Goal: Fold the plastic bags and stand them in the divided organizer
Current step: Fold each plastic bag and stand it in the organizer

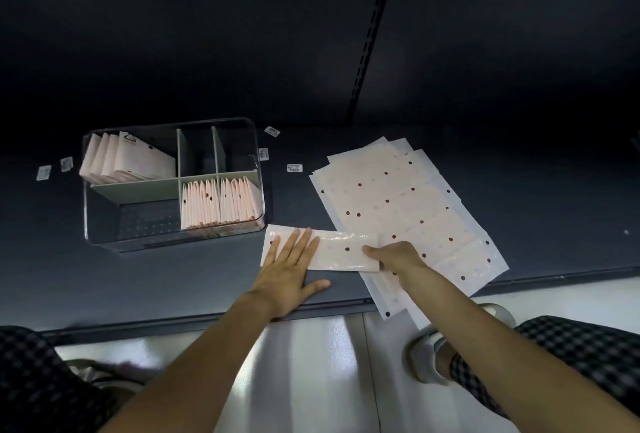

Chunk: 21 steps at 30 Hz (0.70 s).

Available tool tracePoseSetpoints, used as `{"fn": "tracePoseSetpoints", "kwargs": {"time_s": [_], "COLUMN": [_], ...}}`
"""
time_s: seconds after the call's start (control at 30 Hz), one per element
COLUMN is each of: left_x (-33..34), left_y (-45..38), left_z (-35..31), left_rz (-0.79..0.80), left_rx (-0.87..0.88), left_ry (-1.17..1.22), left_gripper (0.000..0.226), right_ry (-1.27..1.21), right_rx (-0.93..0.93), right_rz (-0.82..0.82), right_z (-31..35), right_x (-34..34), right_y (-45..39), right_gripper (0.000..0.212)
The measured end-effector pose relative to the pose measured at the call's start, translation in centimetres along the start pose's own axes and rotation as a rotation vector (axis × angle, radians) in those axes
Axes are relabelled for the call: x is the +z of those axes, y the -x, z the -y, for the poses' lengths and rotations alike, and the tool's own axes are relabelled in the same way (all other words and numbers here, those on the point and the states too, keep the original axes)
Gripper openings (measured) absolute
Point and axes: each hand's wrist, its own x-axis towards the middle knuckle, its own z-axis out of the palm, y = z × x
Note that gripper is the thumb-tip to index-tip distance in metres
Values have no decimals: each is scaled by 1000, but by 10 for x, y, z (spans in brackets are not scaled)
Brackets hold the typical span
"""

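A long, narrow strip of folded plastic bag lies flat on the dark matte counter, just in front of the near right corner of the organizer. Its film is glossy and faintly crinkled, pale pink-white with a few dark dots showing through. The left hand lies palm down on the strip's left end, fingers straight and spread, thumb out on the bare counter; its grip is released, only pressing. The right hand has its grip closed on the strip's right end, fingers curled over the short edge with the thumb on top.

The divided organizer is a clear, rigid plastic box with rounded corners and grey-green flat partitions. Folded bags stand on edge in tight, fanned rows in its near right compartment, and a leaning bundle fills the far left compartment. The near left compartment and the two small far ones show only the box floor.

To the right, a loose stack of flat bags lies skewed on the counter, thin rectangular sheets with red and grey dots and punched edges, its near corner hanging over the counter's front edge. The strip's right end overlaps this stack. Small white barcode labels are scattered on the counter around the organizer.
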Motion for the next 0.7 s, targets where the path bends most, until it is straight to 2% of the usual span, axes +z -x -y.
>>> {"fn": "tracePoseSetpoints", "kwargs": {"time_s": [0.1, 0.13, 0.2, 0.33, 0.43, 0.47, 0.53, 0.63, 0.7], "left_x": [-13, -16, -21, -3, 12, 15, 16, 19, 20], "left_y": [4, 7, 18, 45, 58, 62, 70, 73, 74], "left_z": [3, -1, -14, -43, -43, -40, -32, -22, -18], "left_rz": [-15, -72, -241, -442, -454, -430, -376, -333, -304], "left_rx": [14, 25, 59, 80, -14, -32, -31, 46, 82], "left_ry": [-56, -109, -173, 72, 221, 283, 388, 392, 383], "left_gripper": [85, 85, 85, 71, 66, 65, 69, 70, 69], "right_ry": [-144, -196, -299, -312, -309, -211, 185, 731, 856], "right_rx": [85, 121, 134, -53, -185, -285, -560, -908, -1078], "right_rz": [104, 124, 99, 2, 204, 276, 340, 221, 98], "right_z": [4, 4, -2, -25, -44, -52, -66, -71, -64], "right_x": [0, 2, 12, 44, 57, 53, 33, -2, -8], "right_y": [17, 24, 37, 79, 110, 115, 111, 84, 67], "right_gripper": [18, 14, 22, 26, 24, 29, 34, 39, 44]}}
